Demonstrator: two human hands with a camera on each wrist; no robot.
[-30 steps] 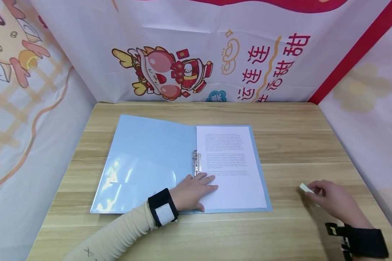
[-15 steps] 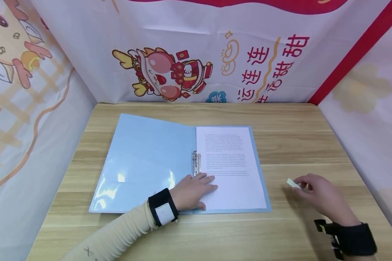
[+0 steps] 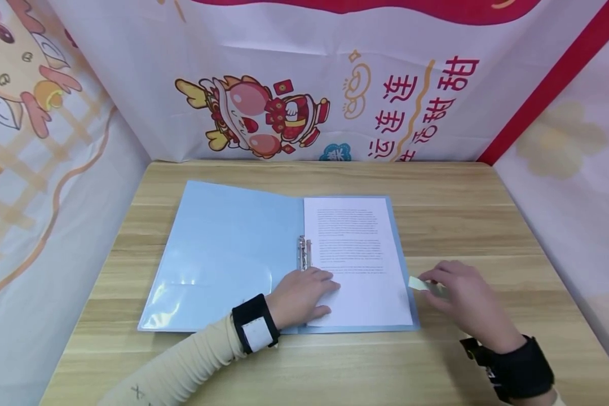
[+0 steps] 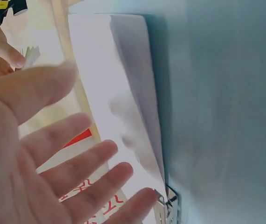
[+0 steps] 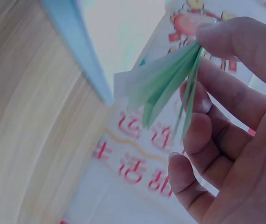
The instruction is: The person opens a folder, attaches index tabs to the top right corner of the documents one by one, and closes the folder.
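I have my right grip [image 3: 459, 296] pinching green slips [image 5: 163, 88] beside the blue folder [image 3: 228, 242]; my left grip [image 3: 301, 296], spread wide, lies over its printed page [image 3: 352, 237].

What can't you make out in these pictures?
- Print on the page: too small to read, head view.
- Page area under the left hand: covered, head view.
- Rest of the clip: cut by the bottom edge, left wrist view.
- Pinched end of the notes: partly covered by the right hand, right wrist view.
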